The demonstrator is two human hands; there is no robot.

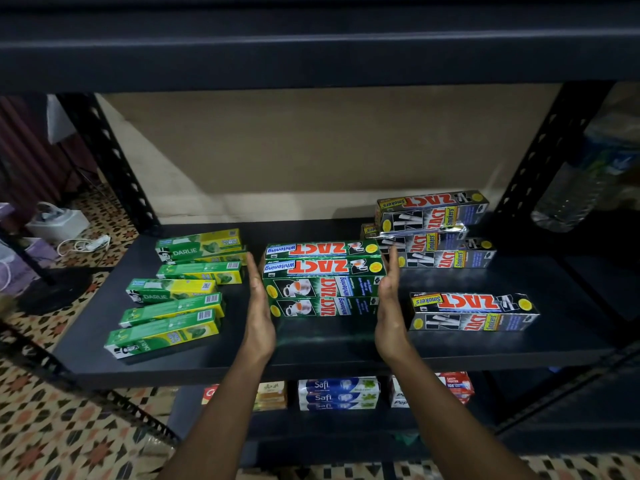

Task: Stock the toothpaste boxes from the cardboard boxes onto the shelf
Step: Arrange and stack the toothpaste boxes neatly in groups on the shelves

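A stack of green Zact Whitening toothpaste boxes [323, 278] stands in the middle of the dark shelf [346, 348]. My left hand [258, 313] is flat against the stack's left end, and my right hand [389, 306] is flat at its right end, fingers straight, palms facing each other. Several green-yellow Darlie boxes [173, 292] lie fanned out on the left of the shelf. Black Zact Smokers boxes are piled at the back right [433, 230], and a separate small pile of them [472, 311] lies at the front right.
A lower shelf holds Safi boxes [337, 393] and other toothpaste boxes. Black perforated uprights [110, 161] frame the shelf. A plastic water bottle [581, 181] lies on the right. Patterned tile floor with a white power strip [93, 244] is on the left.
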